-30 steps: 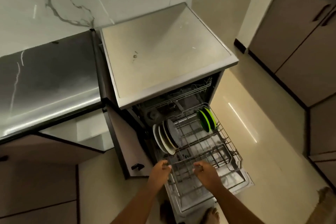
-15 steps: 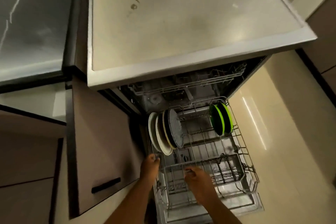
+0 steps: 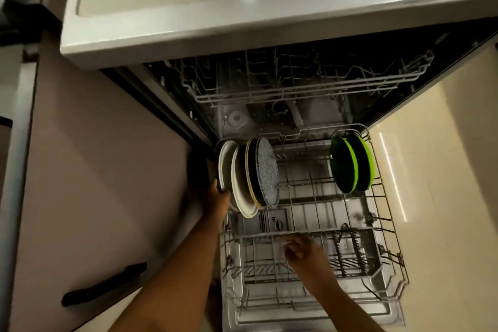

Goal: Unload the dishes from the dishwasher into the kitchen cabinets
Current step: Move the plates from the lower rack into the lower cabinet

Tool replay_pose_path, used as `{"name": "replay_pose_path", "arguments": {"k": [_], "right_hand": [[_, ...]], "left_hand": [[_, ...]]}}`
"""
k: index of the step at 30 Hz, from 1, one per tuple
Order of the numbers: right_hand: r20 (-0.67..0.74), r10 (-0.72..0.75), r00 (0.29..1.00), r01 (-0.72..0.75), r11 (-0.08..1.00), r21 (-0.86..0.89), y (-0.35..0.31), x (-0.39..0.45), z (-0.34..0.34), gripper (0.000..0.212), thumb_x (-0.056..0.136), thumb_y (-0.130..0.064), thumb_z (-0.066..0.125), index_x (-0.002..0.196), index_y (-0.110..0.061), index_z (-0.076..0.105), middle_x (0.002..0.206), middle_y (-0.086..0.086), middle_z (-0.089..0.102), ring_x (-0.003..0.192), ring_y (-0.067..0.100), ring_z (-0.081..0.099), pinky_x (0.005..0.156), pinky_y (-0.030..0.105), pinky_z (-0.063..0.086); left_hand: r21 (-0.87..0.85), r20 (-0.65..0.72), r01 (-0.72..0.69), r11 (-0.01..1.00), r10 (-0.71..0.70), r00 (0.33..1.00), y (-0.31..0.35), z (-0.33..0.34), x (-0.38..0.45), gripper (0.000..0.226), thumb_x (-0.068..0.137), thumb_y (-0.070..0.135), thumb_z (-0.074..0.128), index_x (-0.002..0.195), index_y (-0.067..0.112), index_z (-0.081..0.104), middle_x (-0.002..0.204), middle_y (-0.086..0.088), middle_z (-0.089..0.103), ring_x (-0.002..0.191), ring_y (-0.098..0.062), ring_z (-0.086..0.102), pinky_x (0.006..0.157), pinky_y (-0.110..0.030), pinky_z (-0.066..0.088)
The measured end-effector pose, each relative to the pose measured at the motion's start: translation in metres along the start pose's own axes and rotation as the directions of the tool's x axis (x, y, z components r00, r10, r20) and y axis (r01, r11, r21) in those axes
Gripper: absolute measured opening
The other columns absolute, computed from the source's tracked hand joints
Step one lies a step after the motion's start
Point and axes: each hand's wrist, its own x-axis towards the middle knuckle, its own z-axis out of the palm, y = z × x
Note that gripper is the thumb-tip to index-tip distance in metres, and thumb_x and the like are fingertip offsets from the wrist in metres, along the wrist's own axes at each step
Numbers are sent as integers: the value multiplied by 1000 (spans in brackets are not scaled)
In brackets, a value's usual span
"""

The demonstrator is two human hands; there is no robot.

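Round white ceramic plate (image 3: 225, 163): upright on edge at the left end of the pulled-out grey wire lower rack (image 3: 382, 197); left hand (image 3: 217, 201) grips its lower rim, fingers curled round the edge. Just beside it, in the same row: a cream plate (image 3: 241, 186), a dark plate with a yellow rim (image 3: 250, 170), a speckled grey plate (image 3: 266, 170). Two round green plates (image 3: 350, 164): upright at the rack's right side, well apart from the row. Right hand (image 3: 301, 249): loosely curled over the rack's front section, holding nothing. Dishwasher door (image 3: 310, 315): folded down beneath the rack. Upper wire rack (image 3: 310, 89): inside the machine.
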Motion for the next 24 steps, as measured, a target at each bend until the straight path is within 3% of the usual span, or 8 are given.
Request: {"name": "replay_pose_path", "arguments": {"k": [3,5,7,10,14,17,21,24], "right_hand": [[15,-6,1000,6,1000,13,-6,2,5,22,90,0,62,97,-19,71,66,-7,63,52,0,57,55,16,48],[42,-5,999,5,1000,-3,-16,2,7,21,93,-5,62,101,-23,69,78,-7,68,63,3,66,63,19,56],[49,17,999,-17,1000,13,-28,2,8,21,94,-12,61,106,-28,68,88,-6,71,70,9,69,64,19,57],[6,2,1000,-2,1000,-20,-49,4,9,21,93,-17,63,107,-33,67,92,-9,71,65,1,63,54,8,47],[21,-26,999,26,1000,-1,-64,9,17,19,94,-21,62,109,-31,68,96,-6,73,69,6,67,62,20,56],[-33,-52,998,49,996,-76,-66,9,23,18,94,-21,60,107,-31,69,90,-10,72,63,2,63,58,16,50],[-64,-69,996,57,983,-172,-66,11,33,17,92,-23,62,107,-27,69,92,-7,73,70,8,65,67,25,56],[-85,-56,995,37,977,-210,-71,24,47,21,90,-29,65,110,-25,68,99,-3,74,89,16,70,79,32,58]], "left_hand": [[25,-28,-41,999,42,999,-1,0,7,32,81,-9,52,108,-1,66,101,-17,71,93,-27,65,74,-26,41],[-6,-71,-55,998,54,996,-3,-3,1,27,79,-4,50,100,0,67,94,-19,71,89,-32,66,71,-31,47],[-29,-117,-59,998,56,992,-9,-8,-9,35,77,7,47,105,3,67,97,-19,71,93,-37,66,80,-41,54],[-47,-190,-45,998,36,981,-15,-24,-39,37,87,1,49,122,1,62,115,-22,67,106,-37,63,88,-41,51],[-129,-252,-43,991,10,968,-35,-38,-82,36,96,2,48,132,-1,53,128,-23,60,117,-37,58,97,-43,47],[-190,-273,16,982,-69,959,-59,-40,-116,38,99,7,49,136,2,51,130,-20,60,120,-36,57,98,-43,46],[-380,-114,141,914,-198,974,-101,-38,-151,29,91,13,57,112,31,64,116,-11,66,113,-36,60,100,-53,48],[-515,-13,257,818,-307,952,-118,-40,-161,23,80,13,70,98,22,59,103,-9,64,110,-41,57,83,-54,55]]}}
